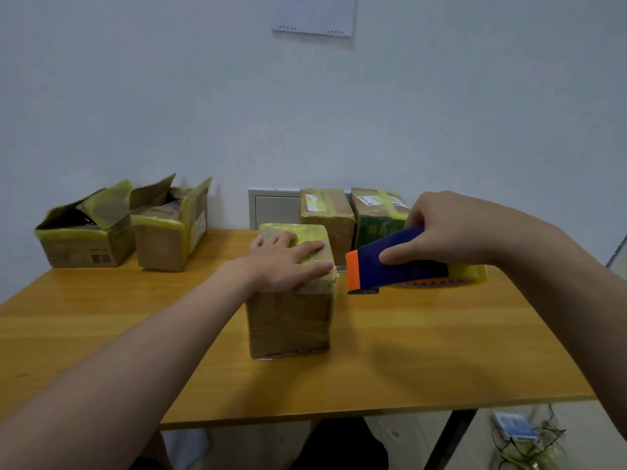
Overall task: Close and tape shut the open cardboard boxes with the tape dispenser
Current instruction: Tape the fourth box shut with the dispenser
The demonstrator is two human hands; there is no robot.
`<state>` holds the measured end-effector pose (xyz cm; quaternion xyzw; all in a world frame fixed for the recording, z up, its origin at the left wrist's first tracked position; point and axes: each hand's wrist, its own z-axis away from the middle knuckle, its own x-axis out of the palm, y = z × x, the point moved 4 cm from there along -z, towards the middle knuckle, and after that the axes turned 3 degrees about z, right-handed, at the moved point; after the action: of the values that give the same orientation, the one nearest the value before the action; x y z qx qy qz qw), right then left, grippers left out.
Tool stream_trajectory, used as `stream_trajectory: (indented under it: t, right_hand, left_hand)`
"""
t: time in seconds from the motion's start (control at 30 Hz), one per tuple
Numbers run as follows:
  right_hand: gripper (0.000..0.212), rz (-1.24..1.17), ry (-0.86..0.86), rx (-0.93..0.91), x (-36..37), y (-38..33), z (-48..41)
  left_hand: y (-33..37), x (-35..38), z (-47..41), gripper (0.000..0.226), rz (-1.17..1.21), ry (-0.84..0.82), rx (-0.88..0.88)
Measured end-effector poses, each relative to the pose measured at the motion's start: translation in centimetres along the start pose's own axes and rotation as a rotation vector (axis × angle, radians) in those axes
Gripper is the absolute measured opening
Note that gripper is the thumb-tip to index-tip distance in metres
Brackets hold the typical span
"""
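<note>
Box (290,313) being pressed flat by open left hand (288,262); tape dispenser (403,266) being gripped by right hand (454,228). Cardboard probably light, stiff; glossy tape likely slippery.

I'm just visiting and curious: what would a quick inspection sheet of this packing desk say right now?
Surface: wooden table, bare in front.
Job's things: centre box closed, yellow tape on top; two open boxes back left; two taped boxes behind; tape dispenser at centre box's right edge.
Clutter: nothing seen.
Hands: left hand flat on centre box; right hand grips dispenser.
Cables: tangle on floor, lower right.
Surroundings: white wall, hanging paper.
</note>
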<state>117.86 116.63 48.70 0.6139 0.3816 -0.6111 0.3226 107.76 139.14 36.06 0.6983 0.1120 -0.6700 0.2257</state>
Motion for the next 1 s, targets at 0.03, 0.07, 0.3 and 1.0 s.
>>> stream_trajectory:
  t: [0.03,0.07,0.3,1.0]
  right_hand:
    - [0.037,-0.011,-0.023,-0.004,0.1,0.3,0.3]
    - [0.037,-0.02,-0.036,-0.002,0.4,0.6,0.4]
    - [0.043,0.19,0.055,0.056,1.7,-1.4,-0.3]
    - [0.046,0.159,0.35,0.128,5.6,0.5,-3.3]
  left_hand:
    - [0.1,0.0,0.0,0.088,0.001,0.0,-0.002]
    - [0.2,0.0,0.0,0.088,-0.001,-0.002,-0.002]
    - [0.5,-0.3,0.3,0.086,-0.003,-0.011,-0.013]
    - [0.9,-1.5,-0.5,0.086,0.063,-0.047,-0.045]
